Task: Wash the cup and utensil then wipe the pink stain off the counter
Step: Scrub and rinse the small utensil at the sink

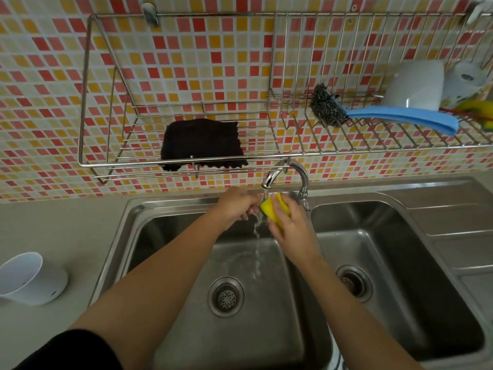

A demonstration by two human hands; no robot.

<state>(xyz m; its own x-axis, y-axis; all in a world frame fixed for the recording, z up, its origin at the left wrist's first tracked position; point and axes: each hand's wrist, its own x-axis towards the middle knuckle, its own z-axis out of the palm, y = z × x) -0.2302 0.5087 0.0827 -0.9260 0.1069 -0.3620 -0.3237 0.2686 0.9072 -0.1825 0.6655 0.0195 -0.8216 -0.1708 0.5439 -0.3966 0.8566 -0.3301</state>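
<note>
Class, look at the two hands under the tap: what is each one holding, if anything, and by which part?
The right hand grips the yellow sponge across its lower half. The left hand is closed, but its contents cannot be told.

I'm reaching both bare arms far forward, hands nearly meeting; my left hand (237, 204) is curling closed, my right hand (289, 222) is gripping a sponge (274, 209).

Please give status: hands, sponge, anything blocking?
Right hand grip on yellow sponge under running faucet. Left hand closed, contents hidden. Nothing blocking.
</note>
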